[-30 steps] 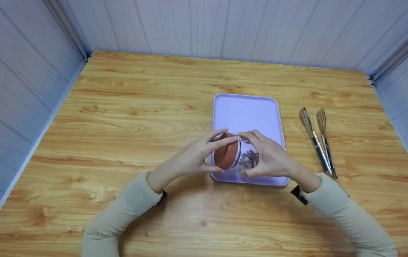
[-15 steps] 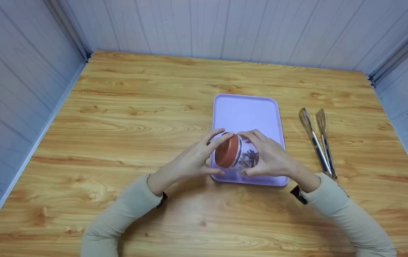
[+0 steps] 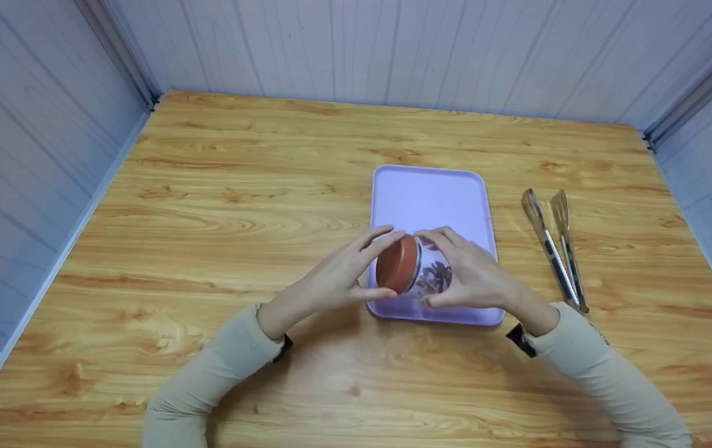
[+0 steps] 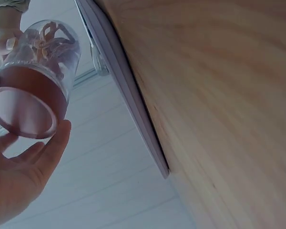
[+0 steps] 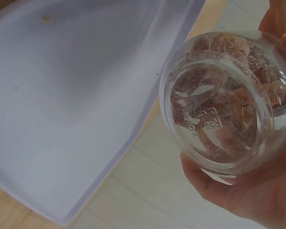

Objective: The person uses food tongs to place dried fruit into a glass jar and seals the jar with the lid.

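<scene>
A clear jar [image 3: 434, 277] is held tilted on its side over the lilac tray [image 3: 434, 193], its reddish-brown lid [image 3: 398, 264] toward the left. Dark brown strips lie inside it. The left hand [image 3: 340, 274] pinches the lid's edge between thumb and fingers. The right hand [image 3: 474, 270] grips the jar's body near its base. In the left wrist view the lid [image 4: 33, 98] faces the camera and sits on the jar. Embossed marks show on the bottom of the jar [image 5: 214, 119] in the right wrist view.
Metal tongs [image 3: 555, 261] with dark grips lie spread on the wooden table [image 3: 238, 186] to the right of the tray. Panelled walls [image 3: 362, 50] stand at the back and on both sides.
The left fingers have shifted back on the lid, and the thumb has come up against its lower edge. The right hand and the jar's body have stayed nearly still.
</scene>
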Tool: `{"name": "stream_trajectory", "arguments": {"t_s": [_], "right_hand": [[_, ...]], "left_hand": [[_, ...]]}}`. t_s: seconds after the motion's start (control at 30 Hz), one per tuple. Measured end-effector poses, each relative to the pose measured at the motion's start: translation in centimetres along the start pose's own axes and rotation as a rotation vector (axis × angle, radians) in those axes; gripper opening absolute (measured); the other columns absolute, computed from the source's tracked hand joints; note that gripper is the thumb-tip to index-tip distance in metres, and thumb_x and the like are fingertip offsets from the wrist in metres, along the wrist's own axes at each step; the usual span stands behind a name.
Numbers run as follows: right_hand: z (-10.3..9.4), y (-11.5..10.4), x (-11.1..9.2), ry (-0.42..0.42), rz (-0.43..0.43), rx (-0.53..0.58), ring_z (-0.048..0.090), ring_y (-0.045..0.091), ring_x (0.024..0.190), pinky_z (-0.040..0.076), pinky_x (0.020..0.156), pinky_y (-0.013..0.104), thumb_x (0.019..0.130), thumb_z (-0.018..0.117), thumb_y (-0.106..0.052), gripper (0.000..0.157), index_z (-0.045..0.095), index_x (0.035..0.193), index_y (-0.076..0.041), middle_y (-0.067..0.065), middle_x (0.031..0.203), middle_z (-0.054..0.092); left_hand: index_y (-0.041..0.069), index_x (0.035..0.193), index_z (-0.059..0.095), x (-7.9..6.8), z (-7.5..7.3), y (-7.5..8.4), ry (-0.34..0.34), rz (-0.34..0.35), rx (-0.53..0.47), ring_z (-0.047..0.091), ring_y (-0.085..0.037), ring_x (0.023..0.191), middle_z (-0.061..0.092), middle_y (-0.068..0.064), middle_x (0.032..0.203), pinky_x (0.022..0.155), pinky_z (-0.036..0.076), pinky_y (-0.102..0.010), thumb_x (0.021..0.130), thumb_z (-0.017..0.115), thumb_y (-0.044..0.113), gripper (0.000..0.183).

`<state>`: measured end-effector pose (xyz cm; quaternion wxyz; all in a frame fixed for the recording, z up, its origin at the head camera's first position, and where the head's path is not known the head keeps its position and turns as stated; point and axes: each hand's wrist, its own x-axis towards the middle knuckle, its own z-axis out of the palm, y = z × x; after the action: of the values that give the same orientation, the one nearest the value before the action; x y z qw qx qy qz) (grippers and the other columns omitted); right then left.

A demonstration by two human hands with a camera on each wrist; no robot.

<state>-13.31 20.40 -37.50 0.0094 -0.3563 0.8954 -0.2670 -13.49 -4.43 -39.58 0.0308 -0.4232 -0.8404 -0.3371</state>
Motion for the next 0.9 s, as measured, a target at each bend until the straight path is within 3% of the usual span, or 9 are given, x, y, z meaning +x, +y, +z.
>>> {"name": "stream_trajectory", "arguments": {"t_s": [0.2,0.4,0.53,0.63,0.8,0.9], "right_hand": [[0.07,-0.01,-0.04,-0.002,0.009,0.022,0.054,0.025,0.092,0.046,0.072,0.033,0.056,0.079,-0.037,0.093,0.038,0.134,-0.008,0.005,0.118,0.047],[0.18,0.01,-0.08,0.023,-0.011,0.009,0.054,0.024,0.09,0.046,0.071,0.032,0.056,0.078,-0.039,0.091,0.039,0.133,-0.009,0.005,0.115,0.048],[0.14,-0.03,0.0,0.022,-0.016,0.003,0.053,0.024,0.089,0.046,0.07,0.032,0.056,0.078,-0.039,0.091,0.039,0.133,-0.009,0.006,0.116,0.048],[0.12,-0.06,0.04,0.014,-0.013,0.002,0.053,0.024,0.089,0.046,0.07,0.032,0.056,0.078,-0.039,0.091,0.039,0.133,-0.008,0.006,0.117,0.047],[0.16,-0.05,0.05,0.007,-0.005,-0.005,0.053,0.023,0.09,0.046,0.07,0.032,0.057,0.078,-0.039,0.092,0.038,0.133,-0.007,0.007,0.117,0.047],[0.18,0.01,0.05,0.007,-0.01,-0.007,0.053,0.023,0.091,0.046,0.072,0.032,0.056,0.078,-0.04,0.093,0.039,0.133,-0.006,0.008,0.116,0.048]], "left_hand": [[0.02,0.144,0.027,-0.05,-0.2,-0.09,-0.024,0.068,0.026,0.033,-0.024,0.127,0.026,-0.008,0.146,0.096,0.038,-0.037,0.078,0.073,0.024,0.081],[0.012,0.146,0.018,-0.13,0.12,0.12,-0.005,-0.005,-0.019,0.025,-0.019,0.131,0.023,-0.008,0.147,0.104,0.025,-0.034,0.082,0.064,0.044,0.085],[0.01,0.145,0.023,0.04,0.25,0.24,0.019,-0.085,-0.063,0.027,-0.019,0.13,0.028,-0.008,0.145,0.104,0.025,-0.034,0.085,0.054,0.052,0.08],[0.012,0.144,0.027,0.11,0.24,0.27,0.027,-0.113,-0.074,0.032,-0.019,0.127,0.033,-0.007,0.142,0.101,0.03,-0.033,0.084,0.055,0.052,0.077],[0.021,0.144,0.029,0.01,0.14,0.16,0.016,-0.111,-0.077,0.044,-0.019,0.117,0.039,-0.007,0.137,0.086,0.044,-0.03,0.082,0.056,0.054,0.075],[0.023,0.144,0.029,-0.03,0.02,0.0,0.001,-0.061,-0.08,0.041,-0.019,0.12,0.038,-0.006,0.138,0.089,0.042,-0.031,0.082,0.058,0.053,0.074]]}}
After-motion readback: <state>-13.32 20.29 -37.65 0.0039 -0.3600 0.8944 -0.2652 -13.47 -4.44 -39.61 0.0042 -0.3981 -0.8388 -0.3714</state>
